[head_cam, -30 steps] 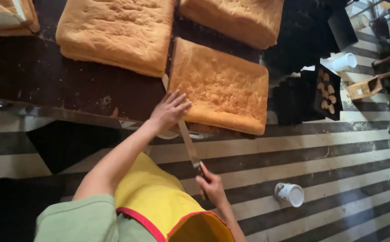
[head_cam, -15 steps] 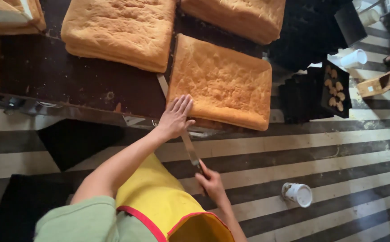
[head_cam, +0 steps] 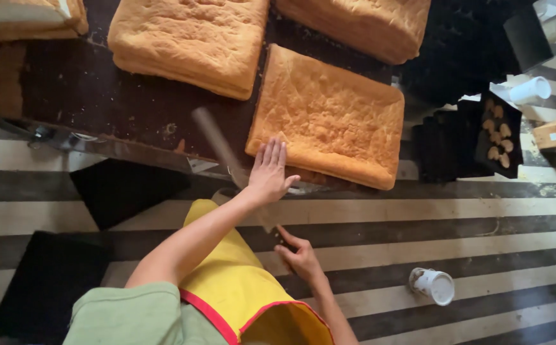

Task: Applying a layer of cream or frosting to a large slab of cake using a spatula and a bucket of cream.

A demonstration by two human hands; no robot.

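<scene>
A large golden slab of sponge cake point(head_cam: 332, 112) lies at the near edge of a dark worktable point(head_cam: 99, 102). My left hand point(head_cam: 270, 169) rests flat, fingers together, against the slab's near left corner. My right hand point(head_cam: 298, 255) is below the table edge and grips the handle of a long knife point(head_cam: 217, 144). The blade slants up to the left, past my left hand and alongside the slab's left edge, blurred.
More sponge slabs lie on the table: one point(head_cam: 192, 41) at the back left, one point(head_cam: 361, 22) at the back right, another point(head_cam: 22, 16) at the far left corner. A white cup point(head_cam: 434, 285) lies on the striped floor. A black tray of small pastries point(head_cam: 498, 137) sits right.
My left hand has flattened against the slab's corner. The knife blade has swung out to the left of the slab, and the view has shifted a little.
</scene>
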